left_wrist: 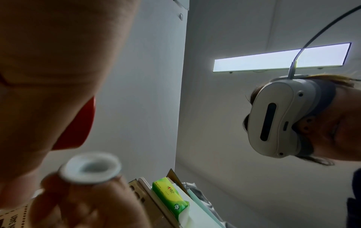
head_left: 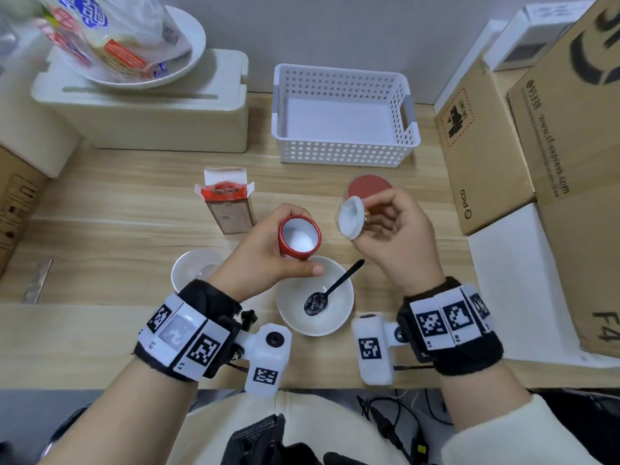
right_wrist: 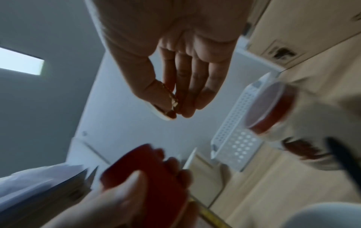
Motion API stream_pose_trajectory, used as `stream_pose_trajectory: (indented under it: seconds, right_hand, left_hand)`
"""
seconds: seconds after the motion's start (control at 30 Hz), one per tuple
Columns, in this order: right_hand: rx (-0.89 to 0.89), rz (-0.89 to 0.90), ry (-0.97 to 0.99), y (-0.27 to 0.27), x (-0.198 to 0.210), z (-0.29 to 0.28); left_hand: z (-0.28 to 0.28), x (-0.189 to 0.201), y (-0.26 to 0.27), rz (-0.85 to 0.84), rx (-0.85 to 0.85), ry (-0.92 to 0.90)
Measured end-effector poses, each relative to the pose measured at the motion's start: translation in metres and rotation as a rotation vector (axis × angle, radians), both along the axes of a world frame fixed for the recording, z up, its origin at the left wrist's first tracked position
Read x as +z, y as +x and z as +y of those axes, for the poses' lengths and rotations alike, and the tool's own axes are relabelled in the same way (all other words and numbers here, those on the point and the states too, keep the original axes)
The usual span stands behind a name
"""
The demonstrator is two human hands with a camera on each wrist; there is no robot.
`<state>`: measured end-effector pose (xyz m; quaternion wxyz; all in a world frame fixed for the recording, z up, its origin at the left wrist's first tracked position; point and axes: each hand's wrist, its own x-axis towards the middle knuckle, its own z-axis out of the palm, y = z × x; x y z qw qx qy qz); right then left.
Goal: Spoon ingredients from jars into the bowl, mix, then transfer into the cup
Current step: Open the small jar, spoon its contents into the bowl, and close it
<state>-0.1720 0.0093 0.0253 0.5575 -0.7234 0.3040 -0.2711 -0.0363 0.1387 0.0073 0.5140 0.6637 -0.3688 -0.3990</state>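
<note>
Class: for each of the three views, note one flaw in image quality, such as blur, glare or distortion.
Head: wide-angle bending curves the table edge. Left wrist: the ceiling light glares, and the near lid is soft. Right wrist: motion blur smears the red jar and left hand.

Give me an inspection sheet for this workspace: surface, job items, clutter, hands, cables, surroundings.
Surface: wooden table.
Job's things: red jar open, white powder inside; white lid off; bowl holds black spoon; second red-lidded jar behind; small white dish left of the bowl.
Clutter: open carton, empty basket.
Grippers: left hand grips jar; right hand pinches lid.
Cables: dark leads below table edge.
Surroundings: cardboard boxes right, white box left.
</note>
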Motion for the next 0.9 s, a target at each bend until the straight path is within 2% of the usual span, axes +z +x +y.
stream_pose_trajectory:
  seconds: [0.07,0.2,0.33,0.47,0.53,0.7,0.9]
  right_hand:
    - [0.107,0.008,-0.088,0.009,0.010,0.009]
    - [0.244,0.070,-0.389,0.016,0.022,0.019]
    - [0.340,0.135,-0.631,0.019,0.020,0.024]
    - [0.406,0.102,-0.813,0.027,0.017,0.033]
    - [0.449,0.111,-0.787,0.027,0.016,0.034]
    - [0.460,0.141,-0.539,0.026,0.018,0.033]
    - [0.404,0.125,-0.475,0.031,0.025,0.037]
  left_hand:
    - [0.000,0.001,0.000,-0.050,-0.018,0.010]
    - [0.004,0.001,0.000,-0.075,-0.053,0.033]
    - [0.008,0.003,0.001,-0.087,-0.057,0.035]
    - [0.009,0.007,0.001,-0.112,-0.033,0.004]
    - [0.010,0.008,0.003,-0.099,-0.012,-0.004]
    - [0.013,0.007,0.010,-0.115,0.017,0.001]
    - [0.011,0.008,0.008,-0.166,0.027,0.078]
